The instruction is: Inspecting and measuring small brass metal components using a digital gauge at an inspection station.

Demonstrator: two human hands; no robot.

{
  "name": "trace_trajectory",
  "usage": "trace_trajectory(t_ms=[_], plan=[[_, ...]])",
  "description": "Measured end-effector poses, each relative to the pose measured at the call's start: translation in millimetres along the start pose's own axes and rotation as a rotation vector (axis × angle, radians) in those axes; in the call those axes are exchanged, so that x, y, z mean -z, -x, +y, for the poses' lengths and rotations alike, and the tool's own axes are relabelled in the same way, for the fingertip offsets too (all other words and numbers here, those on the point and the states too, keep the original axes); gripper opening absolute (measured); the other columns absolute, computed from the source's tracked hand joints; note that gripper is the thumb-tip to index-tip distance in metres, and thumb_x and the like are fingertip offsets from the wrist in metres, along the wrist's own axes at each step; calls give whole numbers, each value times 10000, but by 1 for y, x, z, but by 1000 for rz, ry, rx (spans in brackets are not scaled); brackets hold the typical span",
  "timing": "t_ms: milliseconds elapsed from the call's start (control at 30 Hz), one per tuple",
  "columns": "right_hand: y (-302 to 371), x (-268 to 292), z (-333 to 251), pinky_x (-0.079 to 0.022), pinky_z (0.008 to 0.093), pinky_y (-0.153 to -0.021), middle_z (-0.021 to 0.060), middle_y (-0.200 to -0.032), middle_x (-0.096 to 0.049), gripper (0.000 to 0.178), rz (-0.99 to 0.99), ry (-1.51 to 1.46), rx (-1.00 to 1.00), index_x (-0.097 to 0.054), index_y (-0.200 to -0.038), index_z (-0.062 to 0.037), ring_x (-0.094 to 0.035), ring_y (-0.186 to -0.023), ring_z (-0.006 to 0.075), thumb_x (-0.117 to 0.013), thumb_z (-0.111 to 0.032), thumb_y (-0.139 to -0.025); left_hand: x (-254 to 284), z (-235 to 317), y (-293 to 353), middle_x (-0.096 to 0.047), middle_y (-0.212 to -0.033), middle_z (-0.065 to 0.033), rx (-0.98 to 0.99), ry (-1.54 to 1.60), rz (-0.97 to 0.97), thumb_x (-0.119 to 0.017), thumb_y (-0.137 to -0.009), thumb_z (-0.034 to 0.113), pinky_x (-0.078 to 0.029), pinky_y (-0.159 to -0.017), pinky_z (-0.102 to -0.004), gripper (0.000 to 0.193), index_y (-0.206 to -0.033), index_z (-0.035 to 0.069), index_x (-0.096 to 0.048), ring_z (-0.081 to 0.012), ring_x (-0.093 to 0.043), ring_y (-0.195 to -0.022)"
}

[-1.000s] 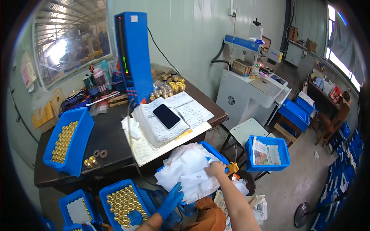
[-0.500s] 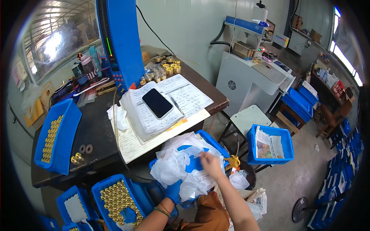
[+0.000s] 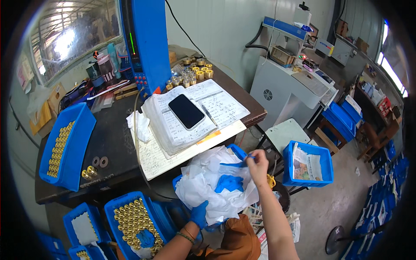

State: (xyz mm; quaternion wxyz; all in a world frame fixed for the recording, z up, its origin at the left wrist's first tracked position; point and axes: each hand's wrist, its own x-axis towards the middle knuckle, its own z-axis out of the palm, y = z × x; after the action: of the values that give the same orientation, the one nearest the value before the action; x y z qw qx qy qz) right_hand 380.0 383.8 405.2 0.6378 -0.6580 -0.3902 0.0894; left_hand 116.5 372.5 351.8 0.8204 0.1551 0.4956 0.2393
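A blue disposable glove hangs stretched from my bare right hand, its end pinched between thumb and fingers. Below it, more crumpled blue glove material lies amid a loose heap of white paper. This heap fills a blue bin at the desk's front edge, with little of the bin showing. My left hand wears a blue glove and closes on the near-left edge of the white paper; some of its fingers are hidden.
On the dark desk lie an open notebook, a phone and brass rings. Blue bins with brass parts stand at lower left. A newspaper-lined blue bin sits on a stool at right.
My right hand has moved up and to the right, drawing a blue glove out from the white paper. My left hand stays at the paper's edge. The view has shifted slightly.
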Motion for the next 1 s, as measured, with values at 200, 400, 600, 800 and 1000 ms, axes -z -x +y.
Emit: trace_trajectory(t_ms=[200, 400, 600, 800, 1000], plan=[[59, -34, -34, -497, 387, -725, 112, -960, -629, 314, -916, 712, 251, -602, -1040, -161, -610, -814, 304, -577, -280, -750, 17, -17, -27, -550, -1096, -116, 6, 9, -54, -572, -837, 235, -499, -756, -388, 425, -1202, 40, -473, -257, -576, -917], [19, -17, -39, -480, 396, -679, 127, -857, -640, 176, -484, 378, -28, -656, -867, -121, -616, -762, 312, -572, -259, -797, 27, -40, -65, -570, -1046, -96, -230, -187, 39, -585, -833, 235, -494, -763, -369, 360, -1133, 41, -536, -231, -576, -915], [30, -13, -45, -490, 388, -671, 101, -833, -641, 172, -806, 756, 246, -643, -927, -163, -622, -763, 299, -576, -225, -781, 17, -41, -64, -541, -1099, -87, -306, -220, 78, -604, -820, 239, -488, -767, -351, 429, -1181, 32, -499, -221, -559, -927], [62, -44, -12, -490, 388, -674, 103, -855, -643, 149, -732, 770, 77, -640, -901, -152, -626, -754, 294, -564, -226, -796, 0, -25, -29, -432, -1314, -123, -354, -330, 14, -544, -836, 386, -361, -951, -329, 630, -1305, -6, -388, -258, -432, -1171], [-19, 25, -57, -463, 270, -550, 76, -711, -623, 117, -258, 119, -132, -609, -831, -10, -575, -612, 129, -602, -123, -804, -21, -15, -18, -429, -1313, -140, -445, -390, -161, -548, -840, 421, -340, -980, -328, 686, -1317, -30, -349, -255, -421, -1187]])
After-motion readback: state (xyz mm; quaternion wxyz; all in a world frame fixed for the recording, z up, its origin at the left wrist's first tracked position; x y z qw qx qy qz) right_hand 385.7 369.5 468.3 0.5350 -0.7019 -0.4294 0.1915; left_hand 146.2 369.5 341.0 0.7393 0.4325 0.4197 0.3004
